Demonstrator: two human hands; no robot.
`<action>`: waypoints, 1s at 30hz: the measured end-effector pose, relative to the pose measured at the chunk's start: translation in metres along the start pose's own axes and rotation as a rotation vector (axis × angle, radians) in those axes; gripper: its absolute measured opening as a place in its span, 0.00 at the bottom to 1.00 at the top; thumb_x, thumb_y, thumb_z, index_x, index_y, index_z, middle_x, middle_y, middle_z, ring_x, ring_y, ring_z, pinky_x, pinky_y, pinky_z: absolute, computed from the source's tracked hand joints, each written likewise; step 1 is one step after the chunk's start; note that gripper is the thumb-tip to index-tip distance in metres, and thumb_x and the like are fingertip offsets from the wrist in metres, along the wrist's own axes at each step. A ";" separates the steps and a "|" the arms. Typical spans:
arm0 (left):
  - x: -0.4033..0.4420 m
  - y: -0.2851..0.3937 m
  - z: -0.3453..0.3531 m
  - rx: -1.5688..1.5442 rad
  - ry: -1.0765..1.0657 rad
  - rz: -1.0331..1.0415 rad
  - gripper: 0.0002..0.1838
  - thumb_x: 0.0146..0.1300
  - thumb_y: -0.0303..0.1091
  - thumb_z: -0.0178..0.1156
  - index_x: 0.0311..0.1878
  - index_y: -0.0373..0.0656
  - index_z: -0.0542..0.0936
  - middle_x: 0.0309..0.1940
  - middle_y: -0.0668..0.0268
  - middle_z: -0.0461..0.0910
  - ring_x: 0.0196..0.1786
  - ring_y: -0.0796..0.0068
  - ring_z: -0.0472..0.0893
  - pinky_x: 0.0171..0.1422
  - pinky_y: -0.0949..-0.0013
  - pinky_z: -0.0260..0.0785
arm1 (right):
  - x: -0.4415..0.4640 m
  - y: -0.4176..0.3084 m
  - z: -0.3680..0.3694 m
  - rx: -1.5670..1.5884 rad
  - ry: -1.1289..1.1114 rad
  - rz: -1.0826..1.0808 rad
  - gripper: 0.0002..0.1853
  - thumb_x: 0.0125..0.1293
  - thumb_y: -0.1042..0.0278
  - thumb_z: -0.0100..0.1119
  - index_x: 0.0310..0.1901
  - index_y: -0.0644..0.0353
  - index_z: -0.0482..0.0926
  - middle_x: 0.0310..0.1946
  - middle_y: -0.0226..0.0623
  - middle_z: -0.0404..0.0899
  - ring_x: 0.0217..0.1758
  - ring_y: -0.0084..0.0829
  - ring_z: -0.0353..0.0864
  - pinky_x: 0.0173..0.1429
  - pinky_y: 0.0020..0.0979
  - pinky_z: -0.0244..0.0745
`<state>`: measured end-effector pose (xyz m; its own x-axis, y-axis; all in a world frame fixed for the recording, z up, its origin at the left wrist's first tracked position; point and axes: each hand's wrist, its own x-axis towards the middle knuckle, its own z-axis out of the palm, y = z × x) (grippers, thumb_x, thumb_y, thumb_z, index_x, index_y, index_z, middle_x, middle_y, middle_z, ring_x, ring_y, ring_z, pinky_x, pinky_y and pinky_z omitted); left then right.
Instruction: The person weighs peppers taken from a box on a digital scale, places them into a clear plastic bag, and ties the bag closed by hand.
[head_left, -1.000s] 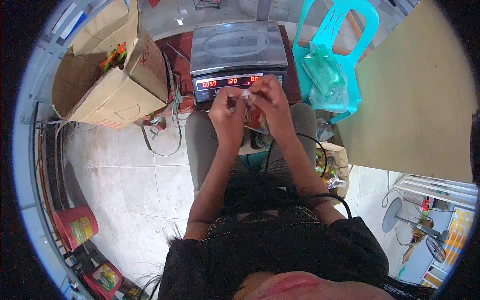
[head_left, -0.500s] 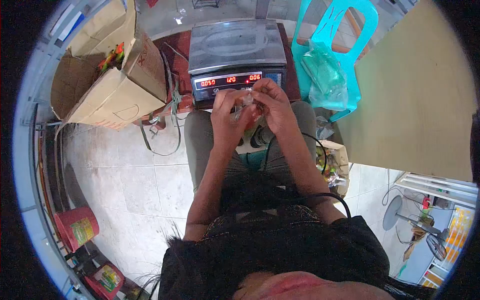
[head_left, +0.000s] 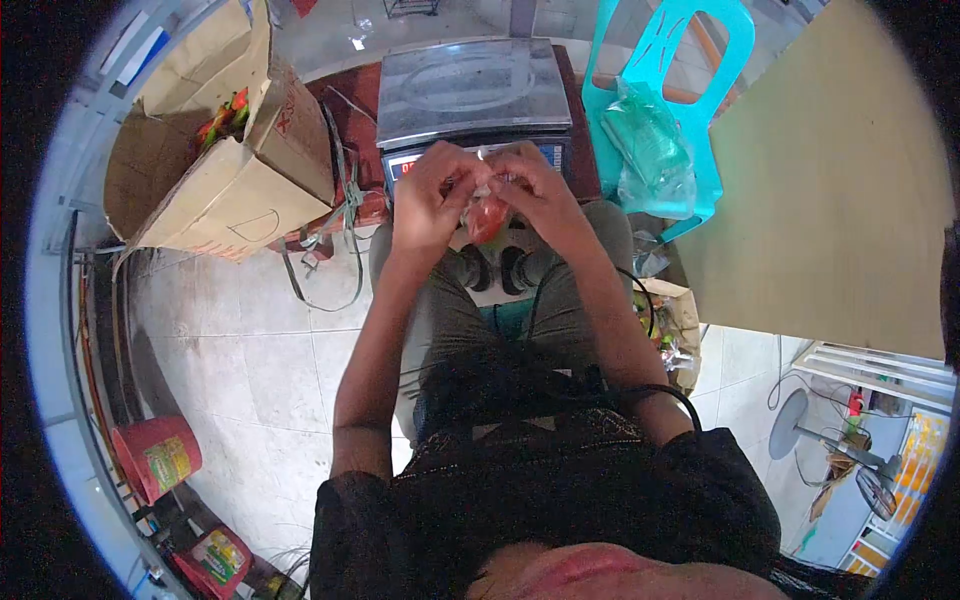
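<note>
A small clear plastic bag (head_left: 487,220) with red and orange contents hangs between my hands, in front of the scale. My left hand (head_left: 432,200) is closed on one side of its gathered top. On the other side my right hand (head_left: 537,197) pinches the same twisted neck. Both sets of fingers nearly meet there. Just beyond them stands the digital scale (head_left: 474,88) with a bare metal plate, its red display mostly covered by my hands.
At the left, an open cardboard box (head_left: 215,200) holds red and green items. A turquoise chair (head_left: 700,130) carries green plastic bags (head_left: 648,150). Another box (head_left: 684,325) of wrapped items sits by my right leg. A large tan board (head_left: 825,200) leans at the right.
The bag now hangs lower and in fuller view below my fingers. My left hand has moved a little left and outward, and more of the scale's display is covered.
</note>
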<state>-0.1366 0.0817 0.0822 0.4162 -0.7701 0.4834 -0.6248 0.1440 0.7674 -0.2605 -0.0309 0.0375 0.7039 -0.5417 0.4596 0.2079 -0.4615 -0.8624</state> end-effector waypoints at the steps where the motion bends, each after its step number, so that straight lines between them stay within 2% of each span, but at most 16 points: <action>1: 0.006 -0.002 0.000 -0.089 0.009 0.023 0.05 0.56 0.20 0.61 0.35 0.39 0.80 0.29 0.63 0.78 0.30 0.73 0.78 0.39 0.73 0.69 | 0.004 0.000 0.000 0.015 0.027 -0.045 0.11 0.62 0.65 0.59 0.41 0.64 0.80 0.36 0.38 0.78 0.42 0.33 0.78 0.53 0.32 0.70; 4: 0.022 0.014 -0.006 -0.037 0.027 0.024 0.04 0.57 0.19 0.59 0.35 0.37 0.79 0.28 0.64 0.77 0.30 0.77 0.77 0.38 0.74 0.69 | 0.021 -0.018 -0.013 0.163 -0.179 0.235 0.09 0.68 0.66 0.55 0.42 0.63 0.78 0.35 0.27 0.75 0.42 0.20 0.75 0.51 0.23 0.68; 7: 0.034 0.017 -0.008 -0.144 0.092 -0.040 0.03 0.59 0.18 0.59 0.35 0.35 0.79 0.28 0.65 0.77 0.29 0.81 0.76 0.37 0.76 0.69 | 0.032 -0.011 -0.007 0.368 -0.113 0.289 0.10 0.68 0.66 0.55 0.44 0.63 0.78 0.37 0.26 0.77 0.42 0.19 0.75 0.50 0.22 0.68; 10: 0.038 0.011 -0.003 -0.193 0.210 0.023 0.02 0.60 0.19 0.58 0.35 0.35 0.79 0.28 0.66 0.77 0.28 0.83 0.75 0.35 0.77 0.68 | 0.034 -0.020 -0.007 0.478 -0.106 0.358 0.11 0.68 0.65 0.56 0.44 0.63 0.79 0.38 0.28 0.79 0.42 0.19 0.76 0.50 0.23 0.69; 13: 0.037 0.016 -0.004 -0.117 0.206 -0.012 0.02 0.60 0.19 0.58 0.36 0.35 0.79 0.28 0.66 0.77 0.28 0.83 0.75 0.34 0.77 0.69 | 0.029 -0.023 -0.001 0.548 -0.062 0.420 0.12 0.67 0.64 0.57 0.44 0.64 0.80 0.39 0.29 0.80 0.42 0.19 0.77 0.49 0.24 0.70; 15: 0.035 0.016 0.000 -0.204 0.203 -0.067 0.02 0.59 0.20 0.59 0.35 0.35 0.79 0.28 0.65 0.77 0.29 0.82 0.76 0.34 0.76 0.69 | 0.023 -0.014 0.000 0.555 -0.087 0.469 0.12 0.67 0.64 0.57 0.44 0.64 0.80 0.38 0.29 0.80 0.41 0.19 0.77 0.48 0.24 0.71; 16: 0.033 0.015 0.001 -0.249 0.200 -0.094 0.02 0.58 0.20 0.59 0.35 0.35 0.79 0.28 0.65 0.77 0.29 0.81 0.77 0.34 0.76 0.69 | 0.021 -0.010 0.000 0.554 -0.085 0.469 0.12 0.68 0.63 0.57 0.44 0.63 0.80 0.35 0.28 0.79 0.37 0.18 0.76 0.44 0.23 0.69; 17: 0.034 0.011 0.002 -0.177 0.180 -0.045 0.02 0.58 0.20 0.60 0.35 0.35 0.79 0.28 0.64 0.78 0.29 0.79 0.77 0.35 0.75 0.70 | 0.019 -0.007 0.001 0.553 -0.084 0.469 0.12 0.68 0.62 0.57 0.43 0.62 0.80 0.32 0.27 0.78 0.34 0.16 0.74 0.40 0.22 0.67; 19: 0.041 -0.003 0.001 -0.034 0.138 0.051 0.02 0.57 0.21 0.60 0.34 0.35 0.80 0.28 0.63 0.78 0.30 0.77 0.78 0.35 0.74 0.70 | 0.016 -0.002 0.003 0.547 -0.055 0.421 0.13 0.69 0.58 0.56 0.40 0.61 0.81 0.22 0.22 0.74 0.20 0.11 0.67 0.24 0.18 0.61; 22: 0.053 -0.001 -0.005 -0.113 -0.067 0.173 0.02 0.56 0.23 0.62 0.34 0.36 0.80 0.28 0.62 0.79 0.31 0.73 0.79 0.37 0.71 0.70 | 0.017 -0.018 0.006 0.586 0.018 0.395 0.13 0.69 0.58 0.56 0.39 0.59 0.81 0.21 0.22 0.73 0.19 0.12 0.65 0.24 0.19 0.62; 25: 0.058 0.011 -0.010 -0.099 -0.195 0.089 0.02 0.57 0.25 0.62 0.33 0.37 0.81 0.30 0.62 0.80 0.32 0.72 0.79 0.39 0.70 0.70 | 0.023 -0.021 -0.011 0.390 -0.033 0.518 0.14 0.68 0.57 0.57 0.40 0.60 0.82 0.23 0.27 0.74 0.26 0.17 0.71 0.33 0.25 0.69; 28: 0.062 0.002 -0.011 -0.183 -0.202 0.048 0.06 0.59 0.30 0.63 0.37 0.39 0.81 0.32 0.63 0.81 0.36 0.72 0.80 0.42 0.67 0.69 | 0.033 -0.014 -0.017 0.169 -0.015 0.252 0.12 0.68 0.59 0.59 0.41 0.61 0.82 0.29 0.22 0.74 0.31 0.15 0.70 0.37 0.20 0.64; 30: 0.066 -0.005 -0.012 -0.172 -0.195 0.067 0.09 0.63 0.33 0.61 0.42 0.39 0.80 0.37 0.65 0.81 0.43 0.74 0.79 0.51 0.69 0.69 | 0.043 -0.010 -0.022 -0.029 0.019 0.093 0.12 0.67 0.62 0.60 0.41 0.63 0.81 0.29 0.26 0.73 0.32 0.17 0.71 0.37 0.21 0.64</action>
<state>-0.0983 0.0375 0.1155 0.2321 -0.8584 0.4575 -0.5182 0.2889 0.8050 -0.2474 -0.0651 0.0711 0.7061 -0.5965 0.3816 0.1223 -0.4280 -0.8955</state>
